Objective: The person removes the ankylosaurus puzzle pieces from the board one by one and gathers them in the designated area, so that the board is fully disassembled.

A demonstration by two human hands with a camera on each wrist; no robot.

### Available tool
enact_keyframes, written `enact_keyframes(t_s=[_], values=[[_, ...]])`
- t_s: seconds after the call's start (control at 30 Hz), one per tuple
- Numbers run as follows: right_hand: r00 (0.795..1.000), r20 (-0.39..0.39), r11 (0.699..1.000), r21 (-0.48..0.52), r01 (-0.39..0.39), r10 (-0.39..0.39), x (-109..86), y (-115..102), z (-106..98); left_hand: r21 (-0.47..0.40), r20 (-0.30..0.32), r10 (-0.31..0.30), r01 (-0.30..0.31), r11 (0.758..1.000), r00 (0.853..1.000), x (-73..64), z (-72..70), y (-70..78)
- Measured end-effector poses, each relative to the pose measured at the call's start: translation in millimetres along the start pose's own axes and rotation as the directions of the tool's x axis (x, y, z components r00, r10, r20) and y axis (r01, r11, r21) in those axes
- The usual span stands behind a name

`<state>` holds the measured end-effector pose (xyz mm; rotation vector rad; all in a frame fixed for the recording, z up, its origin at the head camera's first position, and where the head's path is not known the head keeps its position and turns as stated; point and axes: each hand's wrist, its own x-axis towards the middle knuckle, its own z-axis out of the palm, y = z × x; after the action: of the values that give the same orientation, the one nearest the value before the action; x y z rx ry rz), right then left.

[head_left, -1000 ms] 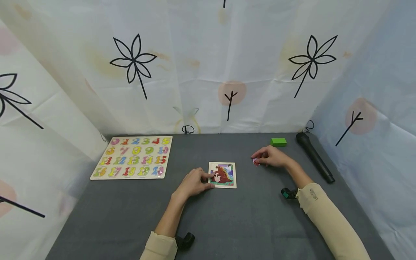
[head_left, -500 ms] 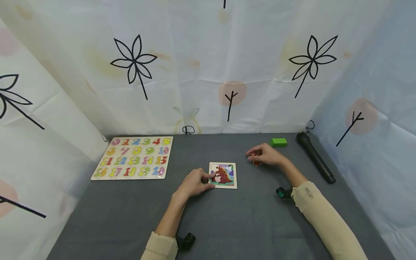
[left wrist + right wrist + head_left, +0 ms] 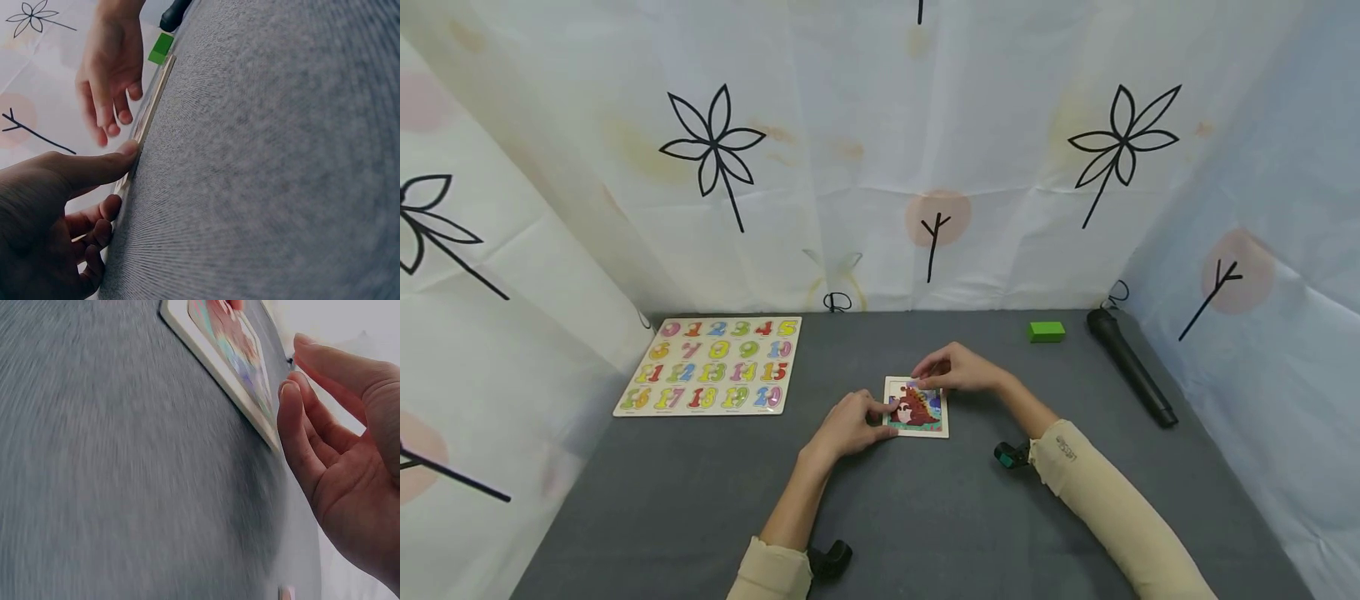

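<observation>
A small framed jigsaw puzzle (image 3: 917, 429) with a red dinosaur picture lies flat on the grey table. From its left side my left hand (image 3: 847, 423) holds it, index fingertip over the picture and thumb at the near left corner. The left wrist view shows the thumb of this left hand (image 3: 69, 187) against the board's edge. Above the puzzle's far right corner hovers my right hand (image 3: 962, 368). In the right wrist view the right hand's (image 3: 350, 444) fingers are loosely bent, with nothing visible between them. Part of a small pale-pink piece (image 3: 287, 593) shows at that view's bottom edge.
A number board (image 3: 707, 367) lies at the back left. A green block (image 3: 1047, 332) sits at the back right, beside a long black cylindrical object (image 3: 1131, 367). Patterned white cloth (image 3: 865, 150) stands behind the table and along both sides.
My right hand has moved left from the small pinkish-red piece to the puzzle's far right corner. The spot where that piece lay is now behind the right wrist. My left hand stays put.
</observation>
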<state>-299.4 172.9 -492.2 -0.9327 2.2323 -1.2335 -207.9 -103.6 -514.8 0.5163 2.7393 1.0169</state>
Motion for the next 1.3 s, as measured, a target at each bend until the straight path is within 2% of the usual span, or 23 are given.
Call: enact_keyframes(t_s=[0.2,0.5,0.73,0.93,1.3], values=[[0.999,0.035,0.997,-0.079,-0.009,0.011,14.8,-4,8,-0.017,0.006,-0.001,0.001,1.000,1.000,0.2,0.7,-0.9],[0.993,0.103,0.990,-0.135,-0.051,0.065,30.1,-7,5,-0.002,0.003,-0.006,0.006,1.000,1.000,-0.6,-1.2,-1.1],[0.992,0.076,0.981,-0.176,-0.084,0.099,35.5,-9,3,0.006,-0.001,0.018,-0.018,1.000,1.000,-0.6,-0.8,-1.3],[0.993,0.061,0.980,-0.175,-0.090,0.102,35.4,-7,2,-0.008,-0.003,-0.004,0.004,1.000,1.000,-0.3,-3.2,0.9],[0.978,0.184,0.981,-0.183,-0.063,0.097,35.9,-10,-6,0.004,0.006,0.000,0.000,1.000,1.000,1.2,-2.2,0.1]])
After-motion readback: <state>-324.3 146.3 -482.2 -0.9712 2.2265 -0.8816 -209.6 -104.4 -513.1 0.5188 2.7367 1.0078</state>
